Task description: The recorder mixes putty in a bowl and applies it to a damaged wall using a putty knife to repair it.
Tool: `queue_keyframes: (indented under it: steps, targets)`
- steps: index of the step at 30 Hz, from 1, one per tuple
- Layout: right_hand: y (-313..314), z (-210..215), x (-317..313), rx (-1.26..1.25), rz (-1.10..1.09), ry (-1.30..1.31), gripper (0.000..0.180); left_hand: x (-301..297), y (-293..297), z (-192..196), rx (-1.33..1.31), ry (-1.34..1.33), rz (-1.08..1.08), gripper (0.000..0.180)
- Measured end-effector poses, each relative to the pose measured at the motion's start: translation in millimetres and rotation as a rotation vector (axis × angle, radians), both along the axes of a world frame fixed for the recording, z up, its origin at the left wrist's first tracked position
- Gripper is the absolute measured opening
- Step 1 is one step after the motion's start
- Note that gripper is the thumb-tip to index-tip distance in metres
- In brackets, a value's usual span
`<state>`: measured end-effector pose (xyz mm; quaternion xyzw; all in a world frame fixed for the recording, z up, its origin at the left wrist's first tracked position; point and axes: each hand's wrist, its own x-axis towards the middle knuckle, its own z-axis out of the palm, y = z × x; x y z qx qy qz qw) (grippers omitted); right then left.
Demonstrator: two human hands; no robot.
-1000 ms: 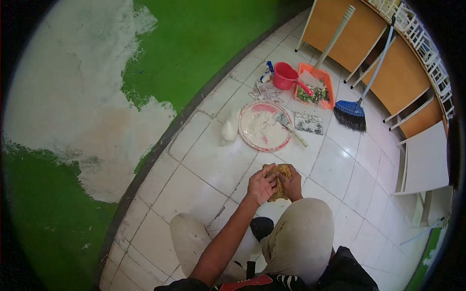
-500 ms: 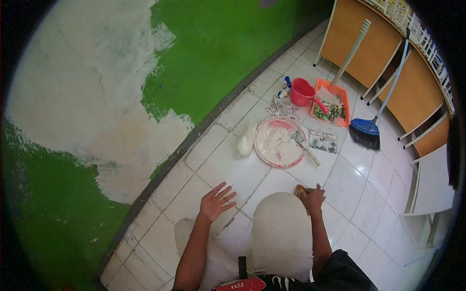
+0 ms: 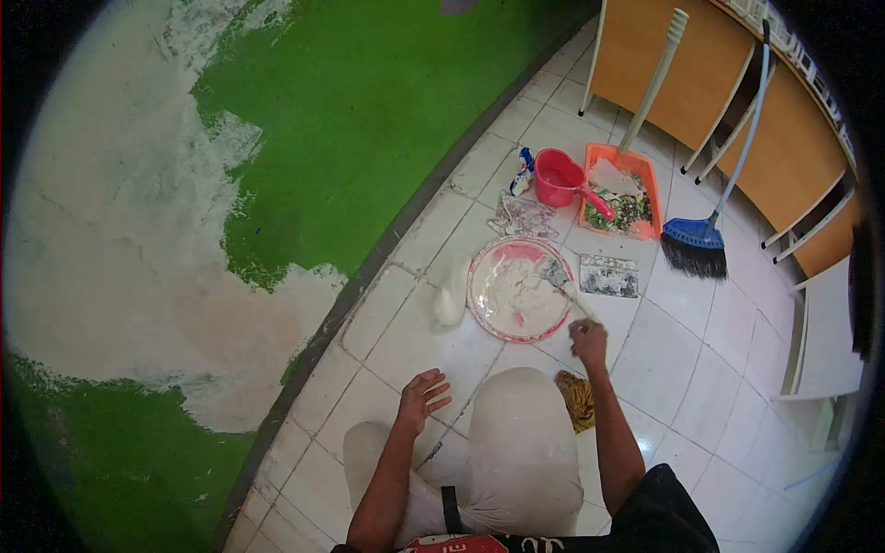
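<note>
My right hand [image 3: 588, 343] is closed on the handle end of a putty knife [image 3: 573, 297], whose blade rests in white paste. The paste lies in a round red-rimmed basin [image 3: 472, 293] on the floor in front of me. Over my left thigh, my left hand [image 3: 424, 401] is open and holds nothing, fingers slightly curled and apart. A white bag-like thing [image 3: 451, 300] stands against the basin's left side. To the basin's right lies a flat, paste-stained plate [image 3: 609, 276]. Beside my right knee is a yellow-brown thing [image 3: 578, 402]; I cannot tell whether it is a shoe or a cloth.
A pink dipper [image 3: 558, 178], a crumpled stained sheet [image 3: 522, 216] and a blue-and-white packet [image 3: 523, 171] lie beyond the basin. An orange dustpan [image 3: 656, 189] holds debris. A blue broom [image 3: 693, 238] leans on wooden desks [image 3: 673, 60]. The green wall [image 3: 369, 101] has white patches.
My right hand has moved forward from beside the yellow-brown thing onto the putty knife's handle. My left hand has drawn slightly right and its fingers have curled. The view has shifted a little.
</note>
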<state>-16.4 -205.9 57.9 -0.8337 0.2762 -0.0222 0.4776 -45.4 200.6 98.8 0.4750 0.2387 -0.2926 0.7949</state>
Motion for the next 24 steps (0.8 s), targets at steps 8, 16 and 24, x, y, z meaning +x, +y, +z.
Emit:
queue_keyframes:
  steps: [8,16,24]
  targets:
    - [30,-56,16,0.604,-0.455,-0.003,0.053,74,-43,-26,0.479,-0.190,-0.055,0.032]
    - [34,-63,25,0.367,-0.379,-0.145,0.051,137,-66,-33,1.183,-0.778,-0.253,0.048]
    - [37,-74,24,0.100,-0.329,-0.215,0.048,189,-91,-64,1.463,-0.861,-0.168,0.055]
